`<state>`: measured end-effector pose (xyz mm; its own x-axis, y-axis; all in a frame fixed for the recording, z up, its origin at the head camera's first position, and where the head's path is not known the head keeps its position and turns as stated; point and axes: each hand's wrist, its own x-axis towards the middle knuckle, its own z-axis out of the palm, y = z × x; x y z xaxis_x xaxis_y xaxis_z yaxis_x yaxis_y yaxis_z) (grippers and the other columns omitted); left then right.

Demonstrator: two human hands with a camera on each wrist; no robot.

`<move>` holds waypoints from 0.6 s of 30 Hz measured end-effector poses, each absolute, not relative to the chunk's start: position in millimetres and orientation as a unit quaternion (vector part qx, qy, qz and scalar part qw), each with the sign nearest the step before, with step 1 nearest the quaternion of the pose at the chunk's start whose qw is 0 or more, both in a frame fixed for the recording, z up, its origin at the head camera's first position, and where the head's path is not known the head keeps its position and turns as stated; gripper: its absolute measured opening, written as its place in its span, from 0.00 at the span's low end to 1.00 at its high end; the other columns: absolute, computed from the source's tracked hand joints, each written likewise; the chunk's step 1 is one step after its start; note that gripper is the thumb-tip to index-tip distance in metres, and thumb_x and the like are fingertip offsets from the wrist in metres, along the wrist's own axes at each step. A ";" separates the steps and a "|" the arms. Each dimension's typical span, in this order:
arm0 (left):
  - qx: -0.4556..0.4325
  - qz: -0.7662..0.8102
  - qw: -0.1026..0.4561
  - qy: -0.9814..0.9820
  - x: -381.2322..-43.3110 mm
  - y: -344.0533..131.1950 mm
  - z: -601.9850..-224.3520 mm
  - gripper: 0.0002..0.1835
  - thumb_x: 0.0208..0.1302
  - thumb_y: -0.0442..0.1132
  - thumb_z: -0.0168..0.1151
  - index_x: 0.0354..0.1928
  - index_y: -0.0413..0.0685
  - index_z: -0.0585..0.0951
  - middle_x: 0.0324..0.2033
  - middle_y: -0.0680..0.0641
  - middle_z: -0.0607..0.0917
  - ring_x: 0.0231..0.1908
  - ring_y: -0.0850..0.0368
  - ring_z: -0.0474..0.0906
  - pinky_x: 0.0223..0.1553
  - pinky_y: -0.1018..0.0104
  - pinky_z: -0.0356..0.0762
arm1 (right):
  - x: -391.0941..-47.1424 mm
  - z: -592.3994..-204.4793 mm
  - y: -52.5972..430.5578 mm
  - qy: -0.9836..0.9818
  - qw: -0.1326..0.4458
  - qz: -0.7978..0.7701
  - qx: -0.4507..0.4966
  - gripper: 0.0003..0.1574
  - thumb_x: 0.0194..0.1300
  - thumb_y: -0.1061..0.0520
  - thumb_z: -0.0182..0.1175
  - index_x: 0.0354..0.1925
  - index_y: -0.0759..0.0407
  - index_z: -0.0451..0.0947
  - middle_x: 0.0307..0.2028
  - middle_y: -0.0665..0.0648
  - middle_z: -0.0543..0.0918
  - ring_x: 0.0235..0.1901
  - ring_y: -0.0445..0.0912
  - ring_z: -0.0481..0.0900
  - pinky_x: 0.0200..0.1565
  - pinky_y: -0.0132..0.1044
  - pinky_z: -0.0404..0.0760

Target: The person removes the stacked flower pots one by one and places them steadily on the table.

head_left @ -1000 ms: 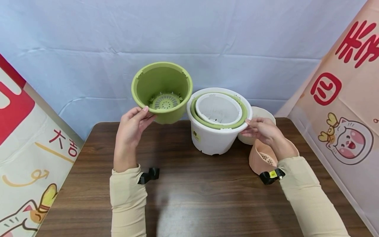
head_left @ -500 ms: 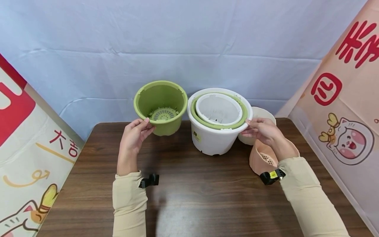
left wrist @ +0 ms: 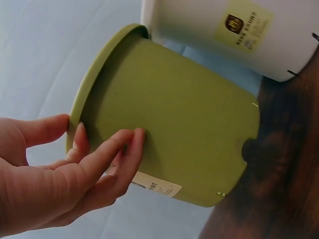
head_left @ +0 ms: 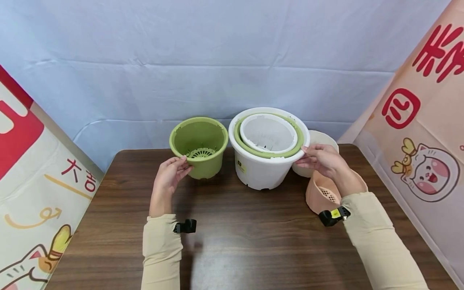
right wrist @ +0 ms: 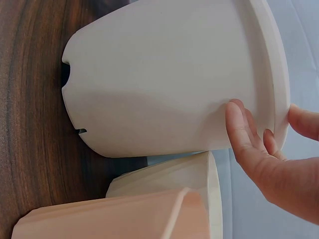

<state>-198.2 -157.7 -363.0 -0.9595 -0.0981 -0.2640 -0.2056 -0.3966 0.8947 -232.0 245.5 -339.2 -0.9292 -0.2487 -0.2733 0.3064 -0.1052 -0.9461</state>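
Note:
In the head view my left hand (head_left: 170, 177) pinches the front rim of a green plastic flower pot (head_left: 208, 167), thumb over the edge and fingers against the outer wall. The pot is upright, low over the table's back part; whether its base touches the wood I cannot tell. Right of it stands a large white flower pot (head_left: 253, 171), with a green pot (head_left: 237, 135) and a smaller white pot (head_left: 268, 133) nested inside. My right hand (head_left: 324, 161) pinches the large white pot's right rim, as the right wrist view also shows, fingers (right wrist: 239, 124) against its wall.
A cream pot (head_left: 319, 139) stands behind my right hand, partly hidden by it. In front of that, a peach pot (head_left: 313, 197) with a perforated base leans under my right wrist. The brown wooden table (head_left: 232, 241) meets a pale cloth backdrop (head_left: 224, 48) behind the pots.
My left hand has lowered the green pot from the air beside the nested pots toward the table, shifting slightly right. My right hand has stayed on the white rim.

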 end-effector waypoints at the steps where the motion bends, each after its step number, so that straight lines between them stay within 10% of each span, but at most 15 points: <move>1: -0.140 0.822 0.034 0.551 -198.5 -157.8 -365.1 0.11 0.67 0.29 0.48 0.24 0.39 0.68 0.27 0.48 0.74 0.31 0.58 0.74 0.53 0.60 0.72 | -231.9 -339.1 245.4 0.643 0.187 -0.742 0.023 0.08 0.69 0.62 0.48 0.35 0.68 0.64 0.26 0.60 0.82 0.30 0.49 0.83 0.41 0.41 0.80; 18: -0.145 0.801 0.068 0.577 -204.8 -157.7 -385.6 0.06 0.68 0.30 0.47 0.31 0.36 0.68 0.27 0.49 0.76 0.32 0.58 0.75 0.56 0.57 0.68 | -231.5 -339.6 245.9 0.638 0.185 -0.747 0.021 0.09 0.69 0.61 0.48 0.37 0.68 0.62 0.26 0.60 0.82 0.30 0.49 0.83 0.42 0.41 0.80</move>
